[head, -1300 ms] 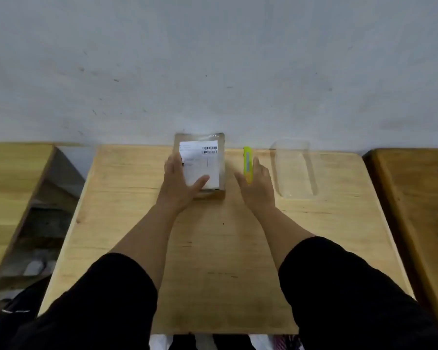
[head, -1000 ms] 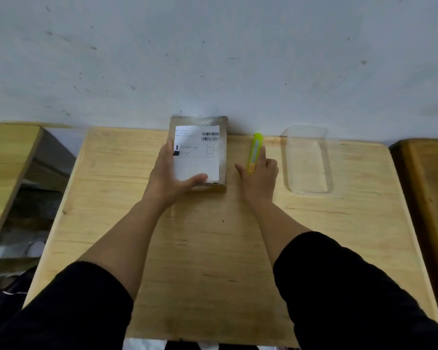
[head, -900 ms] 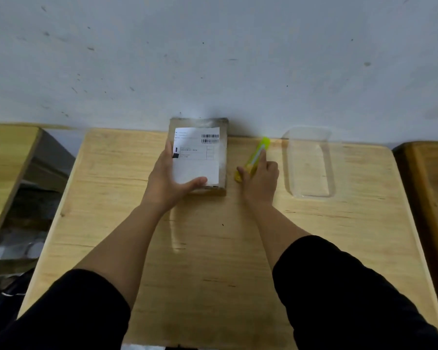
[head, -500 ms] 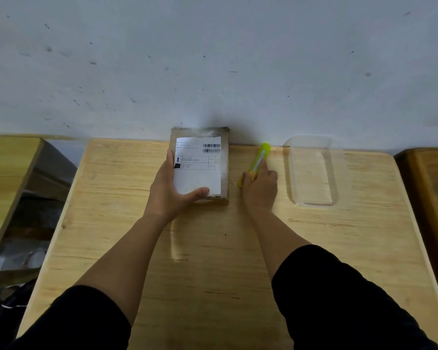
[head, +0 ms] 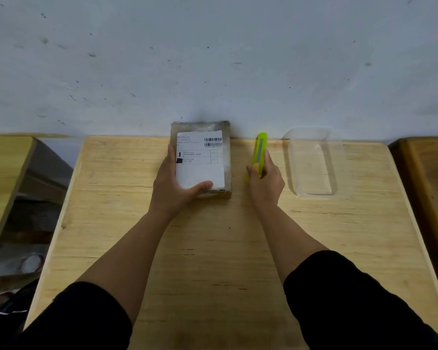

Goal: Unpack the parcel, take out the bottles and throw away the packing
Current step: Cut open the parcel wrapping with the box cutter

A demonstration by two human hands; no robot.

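Observation:
A brown cardboard parcel (head: 208,137) with a white shipping label lies flat at the far edge of the wooden table (head: 213,248), against the wall. My left hand (head: 173,190) grips its near left corner, thumb across the label's lower edge. Just right of the parcel, my right hand (head: 266,184) is closed around a yellow-green utility knife (head: 259,150), whose far end points toward the wall. The parcel is sealed and no bottles show.
A clear plastic tray (head: 311,160) sits to the right of the knife near the wall. Another wooden surface (head: 430,178) adjoins on the right. On the left stands a second wooden top (head: 3,168), with a gap down to clutter on the floor.
My right hand reached the knife lying on the table, closed on it and lifted its handle. My left hand kept its hold on the parcel.

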